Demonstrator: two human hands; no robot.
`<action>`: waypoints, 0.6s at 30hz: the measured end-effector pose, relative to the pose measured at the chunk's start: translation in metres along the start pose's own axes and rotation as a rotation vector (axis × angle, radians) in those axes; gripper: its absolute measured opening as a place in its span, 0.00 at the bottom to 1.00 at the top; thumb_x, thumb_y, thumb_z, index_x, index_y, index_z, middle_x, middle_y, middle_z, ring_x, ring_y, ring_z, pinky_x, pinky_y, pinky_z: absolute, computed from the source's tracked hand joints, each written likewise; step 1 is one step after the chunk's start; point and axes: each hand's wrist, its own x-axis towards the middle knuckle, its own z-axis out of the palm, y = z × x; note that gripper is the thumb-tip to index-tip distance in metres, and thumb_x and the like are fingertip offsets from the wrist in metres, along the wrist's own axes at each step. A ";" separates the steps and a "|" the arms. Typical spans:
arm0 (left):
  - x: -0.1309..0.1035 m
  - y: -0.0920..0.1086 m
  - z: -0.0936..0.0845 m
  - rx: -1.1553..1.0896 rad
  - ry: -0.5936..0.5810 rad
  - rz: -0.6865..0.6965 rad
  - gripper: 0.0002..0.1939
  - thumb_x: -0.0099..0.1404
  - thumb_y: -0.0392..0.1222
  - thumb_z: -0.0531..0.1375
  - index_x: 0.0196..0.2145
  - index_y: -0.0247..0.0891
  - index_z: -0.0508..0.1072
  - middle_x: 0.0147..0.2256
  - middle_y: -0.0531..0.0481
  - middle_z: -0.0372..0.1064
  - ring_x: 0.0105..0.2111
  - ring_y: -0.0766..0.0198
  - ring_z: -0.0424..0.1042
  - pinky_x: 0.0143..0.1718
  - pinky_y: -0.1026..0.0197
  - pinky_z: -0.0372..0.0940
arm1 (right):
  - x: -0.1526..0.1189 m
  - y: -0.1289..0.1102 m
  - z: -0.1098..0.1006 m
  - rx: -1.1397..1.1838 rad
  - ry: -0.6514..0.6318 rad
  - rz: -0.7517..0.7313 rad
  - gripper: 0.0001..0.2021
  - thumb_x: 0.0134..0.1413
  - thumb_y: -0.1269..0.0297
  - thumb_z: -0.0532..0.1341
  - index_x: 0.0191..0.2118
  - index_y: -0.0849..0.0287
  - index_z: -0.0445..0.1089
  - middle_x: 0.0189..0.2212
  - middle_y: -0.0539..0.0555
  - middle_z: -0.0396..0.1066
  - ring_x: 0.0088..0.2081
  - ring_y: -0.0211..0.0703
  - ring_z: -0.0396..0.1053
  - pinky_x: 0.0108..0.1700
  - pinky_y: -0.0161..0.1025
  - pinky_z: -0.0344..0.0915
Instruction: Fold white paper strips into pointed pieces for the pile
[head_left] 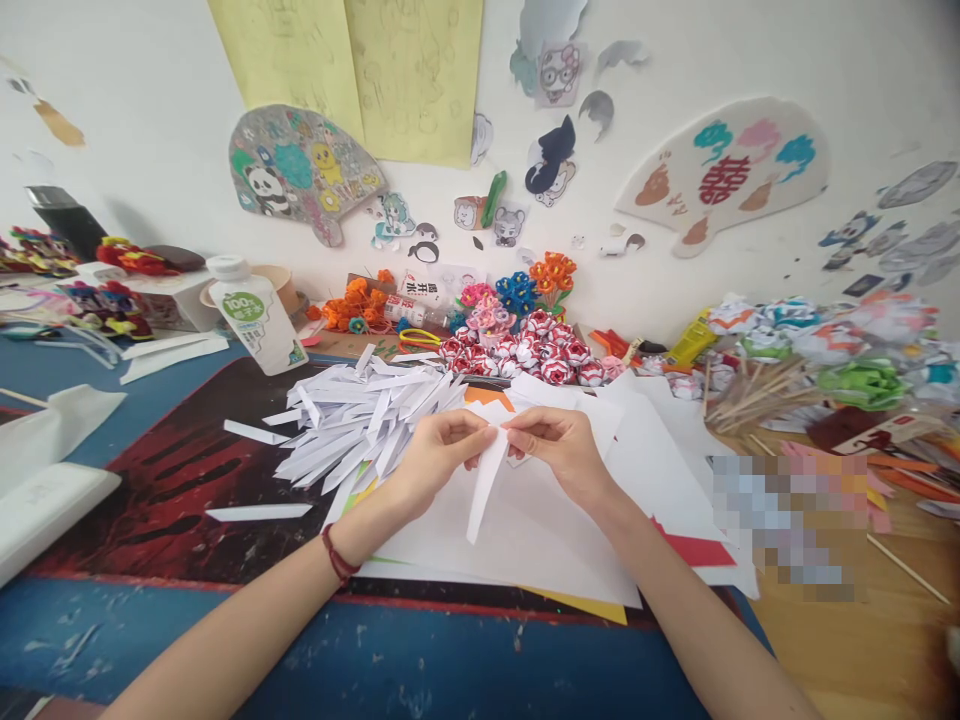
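Between my two hands hangs a folded white paper strip, its long end pointing down toward me. My left hand pinches it at the top between thumb and fingers. My right hand grips the same strip's upper end from the other side, thumb close to the left one. Below them lie large white paper sheets with coloured sheets peeking out underneath. A heap of folded white paper strips sits just left of my left hand, and one loose strip lies apart on the dark mat.
Red-and-white paper flowers and orange ones line the wall. A white bottle stands at the back left. Wooden sticks and more paper flowers lie at the right. A white device occupies the left edge.
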 end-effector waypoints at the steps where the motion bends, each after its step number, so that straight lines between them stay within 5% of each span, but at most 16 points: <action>1: 0.000 0.000 0.000 0.008 0.012 0.006 0.13 0.58 0.47 0.63 0.27 0.33 0.73 0.23 0.53 0.67 0.22 0.72 0.61 0.25 0.67 0.57 | 0.000 0.000 0.000 -0.001 -0.001 0.019 0.08 0.43 0.63 0.70 0.32 0.60 0.77 0.29 0.54 0.76 0.26 0.39 0.72 0.29 0.37 0.69; 8: 0.000 0.000 0.002 0.120 0.094 0.042 0.13 0.57 0.47 0.64 0.28 0.32 0.73 0.25 0.50 0.70 0.24 0.69 0.67 0.25 0.67 0.63 | 0.001 0.001 0.000 -0.027 0.008 0.147 0.11 0.44 0.59 0.69 0.31 0.62 0.76 0.25 0.54 0.75 0.26 0.40 0.72 0.28 0.36 0.67; 18: -0.001 -0.002 0.001 0.137 0.112 0.050 0.13 0.57 0.48 0.63 0.27 0.33 0.72 0.23 0.51 0.69 0.23 0.69 0.67 0.24 0.67 0.64 | 0.001 -0.001 0.000 -0.050 -0.050 0.111 0.11 0.48 0.58 0.67 0.30 0.63 0.76 0.22 0.53 0.73 0.25 0.38 0.70 0.29 0.35 0.66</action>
